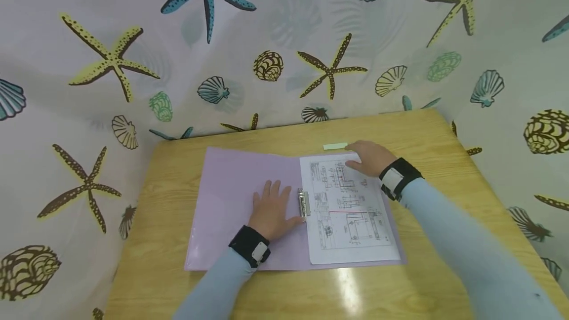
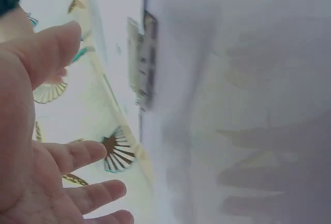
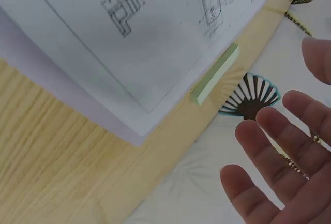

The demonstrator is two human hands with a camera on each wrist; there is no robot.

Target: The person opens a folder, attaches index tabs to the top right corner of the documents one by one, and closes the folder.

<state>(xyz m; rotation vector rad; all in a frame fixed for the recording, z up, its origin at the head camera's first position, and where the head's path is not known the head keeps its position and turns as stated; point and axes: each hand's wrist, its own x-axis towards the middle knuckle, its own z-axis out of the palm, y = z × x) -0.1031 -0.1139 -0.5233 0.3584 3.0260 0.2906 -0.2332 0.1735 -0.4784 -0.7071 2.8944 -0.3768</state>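
Observation:
A purple clip folder (image 1: 235, 186) lies spread on the table, with printed sheets of technical drawings (image 1: 324, 241) on its right side. My left hand (image 1: 271, 214) is over the left cover, fingers spread, thumb beside the metal clip (image 1: 304, 201); whether the palm touches the cover I cannot tell. Just beyond the sheets' top edge lies a slim pale green block (image 3: 216, 74), like a narrow pad of sticky notes. Above the sheets' top right corner is my right hand (image 1: 373, 158), fingertips near the block's right end. Its fingers look relaxed and hold nothing in the right wrist view.
The wooden table (image 1: 169, 211) extends around the folder. A white curtain (image 1: 275, 23) printed with starfish and shells hangs behind the table's back edge and along both sides. A thin red line (image 1: 346, 212) crosses the drawings. Both wrists wear black straps.

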